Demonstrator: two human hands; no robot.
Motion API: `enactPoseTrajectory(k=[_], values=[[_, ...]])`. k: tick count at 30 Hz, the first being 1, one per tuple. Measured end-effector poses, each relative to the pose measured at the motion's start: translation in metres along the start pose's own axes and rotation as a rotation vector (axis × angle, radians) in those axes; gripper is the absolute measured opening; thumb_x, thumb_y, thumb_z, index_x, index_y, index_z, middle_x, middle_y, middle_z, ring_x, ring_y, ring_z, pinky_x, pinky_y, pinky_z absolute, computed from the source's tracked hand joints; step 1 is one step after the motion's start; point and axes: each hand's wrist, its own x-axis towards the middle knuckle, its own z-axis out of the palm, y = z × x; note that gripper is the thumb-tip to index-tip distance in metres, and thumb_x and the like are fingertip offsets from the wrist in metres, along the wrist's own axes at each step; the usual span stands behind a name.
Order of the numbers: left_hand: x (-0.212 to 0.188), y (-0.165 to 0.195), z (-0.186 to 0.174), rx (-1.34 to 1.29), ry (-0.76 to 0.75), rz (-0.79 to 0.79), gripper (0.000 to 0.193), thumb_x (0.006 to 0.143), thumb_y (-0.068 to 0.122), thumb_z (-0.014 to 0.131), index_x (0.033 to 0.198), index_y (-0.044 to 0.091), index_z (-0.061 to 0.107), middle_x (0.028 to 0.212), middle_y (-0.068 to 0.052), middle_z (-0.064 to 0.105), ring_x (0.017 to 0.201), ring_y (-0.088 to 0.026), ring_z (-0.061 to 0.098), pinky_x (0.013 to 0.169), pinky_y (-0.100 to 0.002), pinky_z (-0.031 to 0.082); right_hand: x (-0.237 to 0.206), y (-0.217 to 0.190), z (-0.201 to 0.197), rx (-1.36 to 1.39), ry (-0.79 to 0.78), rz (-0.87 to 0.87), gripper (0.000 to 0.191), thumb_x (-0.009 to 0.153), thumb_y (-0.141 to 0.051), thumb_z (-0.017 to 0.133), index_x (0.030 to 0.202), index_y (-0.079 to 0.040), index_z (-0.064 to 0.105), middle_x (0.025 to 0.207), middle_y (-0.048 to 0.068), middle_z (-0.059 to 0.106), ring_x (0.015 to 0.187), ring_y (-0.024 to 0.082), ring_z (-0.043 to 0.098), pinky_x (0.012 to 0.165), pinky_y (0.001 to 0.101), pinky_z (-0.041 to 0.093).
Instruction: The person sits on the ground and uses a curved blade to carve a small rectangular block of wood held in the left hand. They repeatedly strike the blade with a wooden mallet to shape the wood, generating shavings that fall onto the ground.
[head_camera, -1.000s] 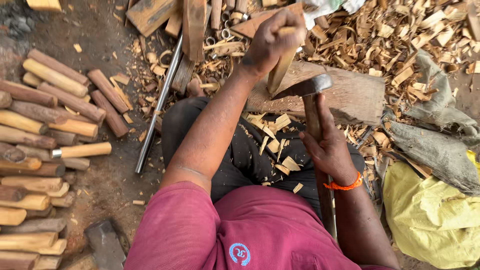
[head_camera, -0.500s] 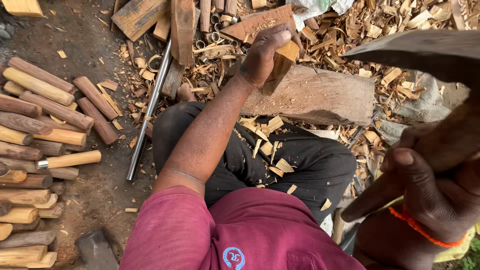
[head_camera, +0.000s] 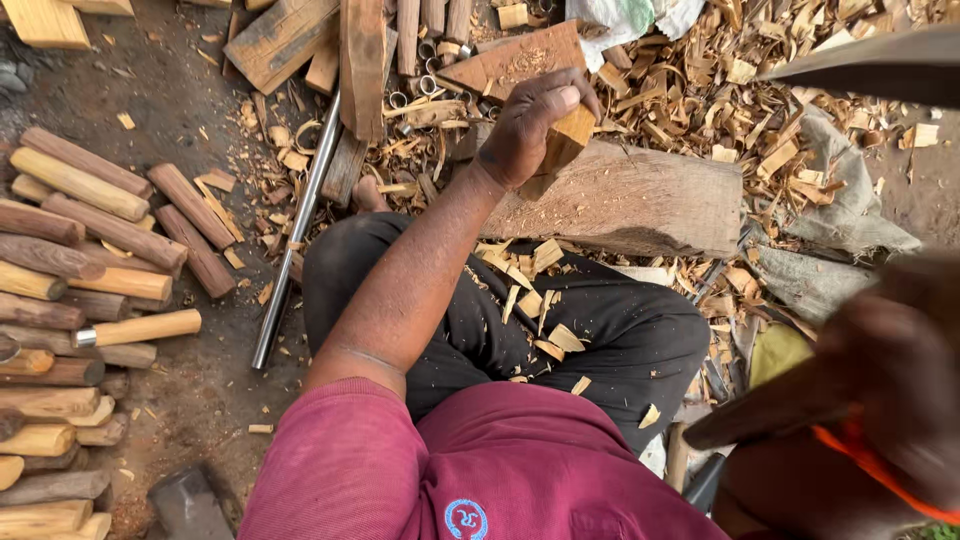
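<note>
left hand (head_camera: 530, 125) grip closed around wood piece (head_camera: 568, 135), on log block (head_camera: 640, 200)

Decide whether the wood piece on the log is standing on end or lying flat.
Standing on end, slightly tilted: the left hand grips the wood piece from above, and its lower end rests on the log.

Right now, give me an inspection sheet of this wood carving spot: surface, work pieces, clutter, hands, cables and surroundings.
Surface: bare dirt ground, with a wooden chopping block in front of the seated person.
Work pieces: small wood block stood on the chopping block.
Clutter: wood chips on the lap and ground; metal pipe lying on the dirt.
Hands: left hand, fingers wrapped on the small wood block; right hand raised close to the camera, blurred, gripping a blade tool.
Cables: nothing seen.
Surroundings: stacked round wooden handles at left; cloth sacks at right.
</note>
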Motion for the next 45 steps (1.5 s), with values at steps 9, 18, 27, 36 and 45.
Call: enactPoseTrajectory(k=[9, 18, 27, 36, 45], values=[[0.000, 0.001, 0.007, -0.201, -0.013, -0.047, 0.040, 0.103, 0.044, 0.055, 0.099, 0.005, 0.066, 0.084, -0.007, 0.064, 0.065, -0.015, 0.066, 0.054, -0.031, 0.060, 0.013, 0.032, 0.068, -0.036, -0.083, -0.407, 0.089, 0.086, 0.016, 0.071, 0.162, 0.000, 0.027, 0.135, 0.031, 0.048, 0.113, 0.040, 0.061, 0.080, 0.0429, 0.055], [0.003, -0.003, 0.001, -0.041, -0.016, 0.030, 0.035, 0.108, 0.036, 0.051, 0.105, 0.006, 0.067, 0.096, -0.008, 0.066, 0.089, -0.015, 0.066, 0.081, -0.028, 0.057, -0.007, -0.037, 0.021, 0.308, 0.118, -0.207, 0.088, 0.090, 0.009, 0.069, 0.164, -0.006, 0.024, 0.134, 0.023, 0.052, 0.112, 0.028, 0.060, 0.083, 0.0396, 0.052], [0.001, -0.001, 0.003, -0.225, 0.005, -0.126, 0.033, 0.102, 0.035, 0.053, 0.100, 0.006, 0.068, 0.078, -0.008, 0.063, 0.059, -0.011, 0.066, 0.045, -0.026, 0.056, 0.006, 0.056, 0.059, -0.059, -0.093, -0.371, 0.079, 0.096, 0.004, 0.067, 0.164, -0.009, 0.029, 0.116, 0.011, 0.054, 0.096, 0.015, 0.056, 0.075, 0.0334, 0.047], [0.002, -0.017, -0.003, -0.135, 0.010, -0.097, 0.040, 0.103, 0.045, 0.052, 0.101, 0.008, 0.066, 0.085, -0.005, 0.060, 0.073, -0.013, 0.059, 0.065, -0.029, 0.053, 0.011, -0.039, 0.053, 0.331, 0.055, -0.213, 0.080, 0.091, 0.008, 0.064, 0.162, -0.004, 0.029, 0.131, 0.018, 0.048, 0.112, 0.026, 0.049, 0.089, 0.0390, 0.043], [0.005, -0.016, -0.004, -0.156, 0.058, -0.075, 0.038, 0.097, 0.046, 0.053, 0.097, 0.009, 0.064, 0.078, -0.006, 0.062, 0.061, -0.013, 0.061, 0.049, -0.029, 0.053, 0.007, 0.072, 0.056, 0.030, -0.126, -0.274, 0.081, 0.087, 0.012, 0.061, 0.161, 0.001, 0.029, 0.145, 0.025, 0.041, 0.129, 0.036, 0.042, 0.103, 0.0445, 0.038]])
